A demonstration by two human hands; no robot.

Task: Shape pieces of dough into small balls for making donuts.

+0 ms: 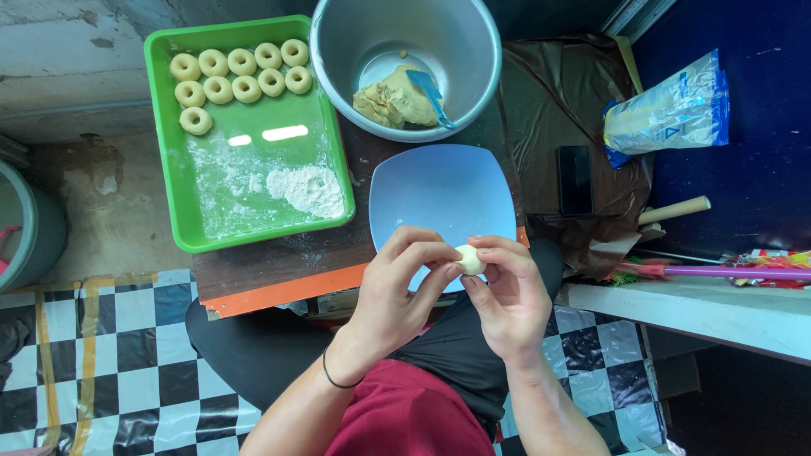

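Pale dough lump [470,258], seemingly roundish, pinched between left hand [397,291] and right hand [507,295].

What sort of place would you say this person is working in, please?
Probably an informal home kitchen corner used for dough work: a green tray of dough rings, a metal bowl of dough, a checkered floor.

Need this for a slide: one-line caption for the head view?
Both hands pinch a dough ball over a blue plate, beside dough rings.
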